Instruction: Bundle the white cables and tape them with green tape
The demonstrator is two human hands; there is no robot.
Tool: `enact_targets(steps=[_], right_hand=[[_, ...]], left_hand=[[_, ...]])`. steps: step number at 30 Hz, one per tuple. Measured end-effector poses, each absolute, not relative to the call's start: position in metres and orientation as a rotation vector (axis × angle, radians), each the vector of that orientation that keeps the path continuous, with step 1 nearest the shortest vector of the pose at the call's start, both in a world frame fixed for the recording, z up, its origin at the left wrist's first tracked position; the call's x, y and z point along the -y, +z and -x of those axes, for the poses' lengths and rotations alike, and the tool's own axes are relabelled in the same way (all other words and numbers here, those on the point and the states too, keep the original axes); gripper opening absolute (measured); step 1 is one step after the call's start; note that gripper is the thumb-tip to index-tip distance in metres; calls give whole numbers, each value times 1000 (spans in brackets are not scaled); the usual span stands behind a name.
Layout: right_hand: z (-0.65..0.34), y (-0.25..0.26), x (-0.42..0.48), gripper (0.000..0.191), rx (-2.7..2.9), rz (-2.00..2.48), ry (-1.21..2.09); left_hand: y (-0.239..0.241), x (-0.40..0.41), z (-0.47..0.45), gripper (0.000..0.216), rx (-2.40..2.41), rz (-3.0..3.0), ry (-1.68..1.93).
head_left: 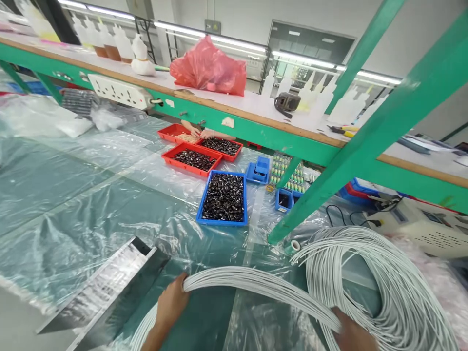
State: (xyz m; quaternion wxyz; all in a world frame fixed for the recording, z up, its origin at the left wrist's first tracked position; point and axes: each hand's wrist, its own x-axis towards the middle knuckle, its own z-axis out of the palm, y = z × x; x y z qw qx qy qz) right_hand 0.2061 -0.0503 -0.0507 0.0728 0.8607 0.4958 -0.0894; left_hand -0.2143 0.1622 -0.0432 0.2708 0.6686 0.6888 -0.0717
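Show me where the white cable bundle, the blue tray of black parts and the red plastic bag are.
white cable bundle (263,287), head view, on the strands between the two hands.
blue tray (221,222), head view, on its near rim.
red plastic bag (210,68), head view, on its middle.

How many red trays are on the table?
3, clustered under the shelf: front tray and right tray with dark parts, back-left tray with pale parts. Others may be hidden.

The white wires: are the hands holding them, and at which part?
Yes. Both hold one bundle of white wires: the left hand near one end of its arc, the right hand where it meets the coil.
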Motion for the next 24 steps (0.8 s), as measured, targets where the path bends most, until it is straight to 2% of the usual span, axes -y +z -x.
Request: enact_targets(steps=[6,10,12,14,19,24], right_hand=[[-184,-79,5,34,-1650,-2432,-283],[-186,-72,0,39,-1669,-2420,-398],[-190,-65,-16,32,-1703,-2436,-428],[-192,-58,-43,29,-1749,-2484,-381],[-194,-57,-123,36,-1671,-2698,-44],[-189,-61,-152,25,-1717,-2760,-10]], left_hand=[[-73,-162,219,42,-1874,-1729,-304],[-77,-160,229,46,-1847,-1726,-340],[-77,-158,230,48,-1856,-1765,-358],[-76,-153,227,49,-1887,-1820,-381],[-69,-140,211,55,-1990,-1976,-438],[-77,-133,208,47,-2039,-2010,-455]])
